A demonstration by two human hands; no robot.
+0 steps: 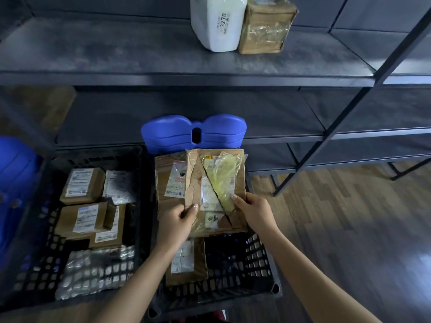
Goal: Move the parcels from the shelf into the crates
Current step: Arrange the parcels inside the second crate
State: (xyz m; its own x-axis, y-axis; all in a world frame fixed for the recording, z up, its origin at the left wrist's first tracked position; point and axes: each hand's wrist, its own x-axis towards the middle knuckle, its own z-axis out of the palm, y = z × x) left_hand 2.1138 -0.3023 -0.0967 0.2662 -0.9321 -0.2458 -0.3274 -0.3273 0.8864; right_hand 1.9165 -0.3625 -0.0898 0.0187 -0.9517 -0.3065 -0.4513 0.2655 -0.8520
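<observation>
Left hand (179, 220), right hand (254, 210) pinch flat parcel (217, 183) over part-filled crate (251, 264); beyond them, white parcel (218, 24) and brown box (265, 26) not yet taken off shelf (116, 50).

Blue moulded plastic stool stack (193, 134): butterfly-shaped outline, oval slot at centre, several nested layers showing at front edge, base hidden. Second blue plastic piece (14, 183) at far left: rounded, in shadow, partly cut off, kind unclear. Wood-plank floor (349, 217): brown boards in mixed tones, pale glare patch toward lower right; same planks visible at upper left. Small red-and-white scrap (219, 315) at bottom edge: mostly hidden, cannot identify.
</observation>
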